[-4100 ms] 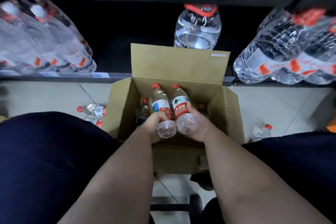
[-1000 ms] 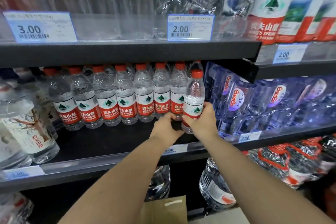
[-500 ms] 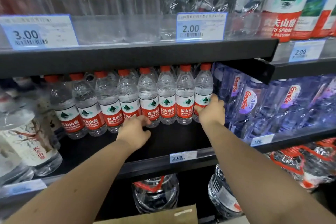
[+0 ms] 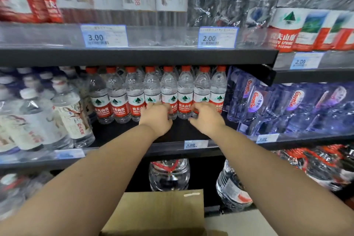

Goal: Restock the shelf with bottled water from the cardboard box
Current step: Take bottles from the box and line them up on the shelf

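A row of red-capped water bottles (image 4: pixel 184 94) with red and white labels stands on the middle shelf (image 4: pixel 115 132). My left hand (image 4: pixel 156 119) reaches into the row, its fingers curled against the lower part of a bottle near the middle. My right hand (image 4: pixel 206 117) is just to the right, fingers and thumb curled round the base of the second bottle from the right end (image 4: pixel 202 90). One flap of the cardboard box (image 4: pixel 157 210) shows at the bottom; its inside is hidden.
Blue shrink-wrapped packs (image 4: pixel 287 109) fill the shelf to the right of the row, and white-capped bottles (image 4: pixel 38 117) stand to the left. Large jugs (image 4: pixel 169 174) sit on the shelf below. The upper shelf edge (image 4: pixel 134 56) hangs close over the caps.
Four seconds ago both hands held bottles over the box. A second ago the right hand set a bottle at the row's right end. Both hands have since moved inward onto bottles in the row.
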